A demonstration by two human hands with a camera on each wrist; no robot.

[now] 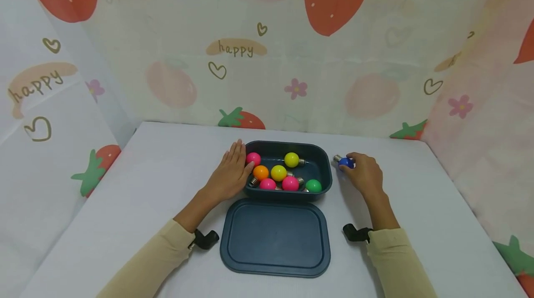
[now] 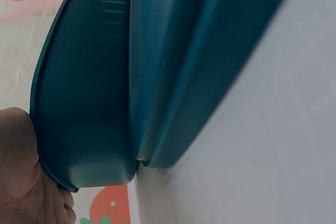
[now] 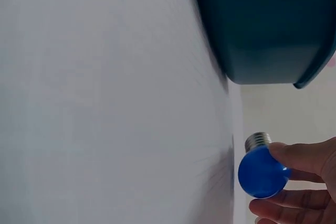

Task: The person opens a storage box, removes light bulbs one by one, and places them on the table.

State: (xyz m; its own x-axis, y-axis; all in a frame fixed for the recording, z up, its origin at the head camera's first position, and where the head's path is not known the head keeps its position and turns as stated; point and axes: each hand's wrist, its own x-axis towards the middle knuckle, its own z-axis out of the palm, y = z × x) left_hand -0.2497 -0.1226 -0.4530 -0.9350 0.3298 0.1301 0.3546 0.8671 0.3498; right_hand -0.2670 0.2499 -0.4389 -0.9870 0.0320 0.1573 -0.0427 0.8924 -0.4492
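Observation:
My right hand (image 1: pixel 367 172) pinches a blue light bulb (image 3: pixel 264 172) just right of the dark teal container (image 1: pixel 288 194). The bulb's metal screw base points up and left in the head view. My left hand (image 1: pixel 230 173) lies along the container's left side, fingers straight, thumb over the rim. Inside the container are several coloured bulbs: a pink bulb (image 1: pixel 253 158) by my left thumb, an orange bulb (image 1: pixel 261 173), a yellow bulb (image 1: pixel 291 160) at the back and a green bulb (image 1: pixel 314 186) at the front right. Others in pink and yellow lie among them.
A flat dark teal lid (image 1: pixel 275 237) lies on the white table (image 1: pixel 175 163) right in front of the container. Behind the table hangs a cloth (image 1: pixel 267 85) printed with strawberries, and similar cloth covers both sides. A black wrist mount (image 1: pixel 356 233) sticks out from the right sleeve.

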